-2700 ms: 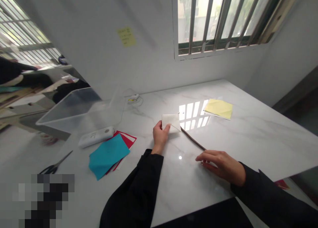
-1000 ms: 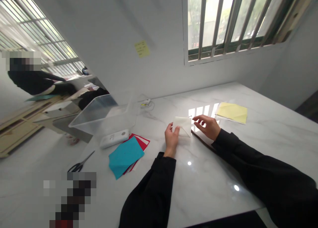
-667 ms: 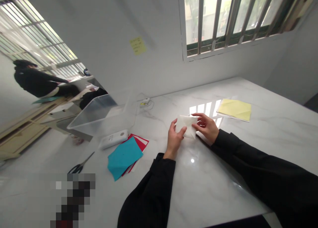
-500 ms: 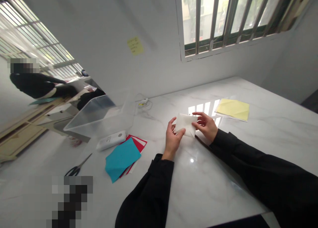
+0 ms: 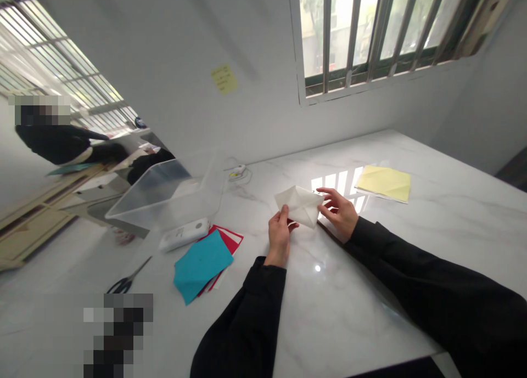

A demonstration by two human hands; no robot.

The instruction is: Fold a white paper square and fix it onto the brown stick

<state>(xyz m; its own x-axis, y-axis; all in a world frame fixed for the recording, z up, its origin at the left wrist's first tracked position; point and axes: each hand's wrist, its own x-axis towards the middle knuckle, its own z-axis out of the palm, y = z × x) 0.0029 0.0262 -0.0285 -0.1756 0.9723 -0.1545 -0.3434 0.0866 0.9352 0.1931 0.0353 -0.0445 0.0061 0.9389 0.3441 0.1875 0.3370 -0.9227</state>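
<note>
A piece of creased white paper (image 5: pixel 302 205), with fold lines crossing it, is held up over the marble-look table. My left hand (image 5: pixel 281 232) grips its left side, thumb on the front face and the other fingers behind. At the right edge, my right hand (image 5: pixel 340 210) pinches the paper between thumb and fingers. Yellow paper sheets (image 5: pixel 385 184) lie on the table beyond my right hand. To the left of my left hand is a blue sheet of paper (image 5: pixel 203 265) on top of red and white sheets (image 5: pixel 226 235).
A white oblong device (image 5: pixel 185 234) lies beside the coloured sheets, near a clear plastic bin (image 5: pixel 164 202). Black-handled scissors (image 5: pixel 129 277) rest at the left. A small cable (image 5: pixel 239 172) is by the wall. A person (image 5: pixel 57 139) sits in the left background.
The white paper has opened out leftward into a wider shape, showing more creases. My left hand has shifted slightly left, its thumb now pointing up. My right hand still pinches the right edge.
</note>
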